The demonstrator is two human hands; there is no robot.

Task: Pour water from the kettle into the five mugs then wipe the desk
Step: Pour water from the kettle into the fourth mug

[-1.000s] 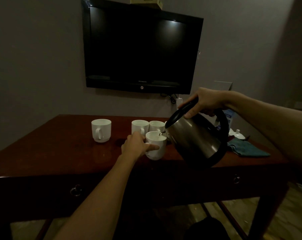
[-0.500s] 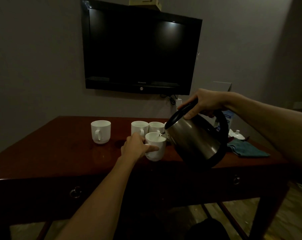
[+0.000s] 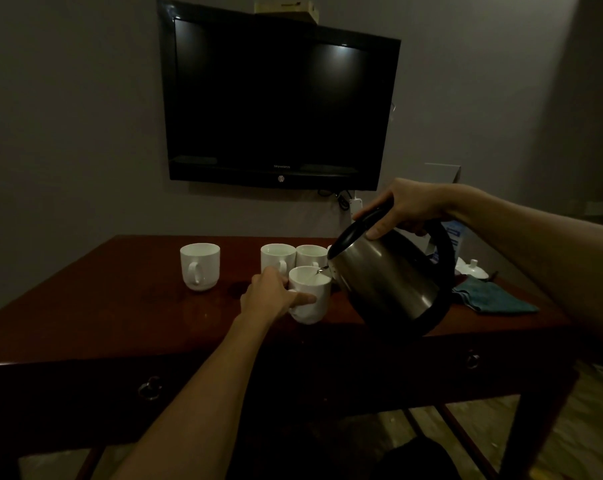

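Note:
My right hand (image 3: 405,207) grips the black handle of a steel kettle (image 3: 386,282), tilted left with its spout over a white mug (image 3: 312,296); a thin stream of water runs into it. My left hand (image 3: 270,297) holds that mug by its side on the dark wooden desk (image 3: 102,313). Behind it stand two more white mugs (image 3: 275,258) (image 3: 310,256) side by side. A third white mug (image 3: 200,266) stands apart to the left. A sliver of another white mug shows behind the kettle's lid. A teal cloth (image 3: 490,297) lies on the desk's right end.
A black television (image 3: 279,98) hangs on the wall above the desk. Small white lidded dishes (image 3: 473,268) and a blue-and-white packet (image 3: 452,237) sit at the back right. Dark wet-looking marks (image 3: 237,289) show on the desk between the mugs. Drawer pulls (image 3: 150,388) face me.
Almost nothing differs: both hands keep their hold and the kettle stays tilted over the front mug, with water still running.

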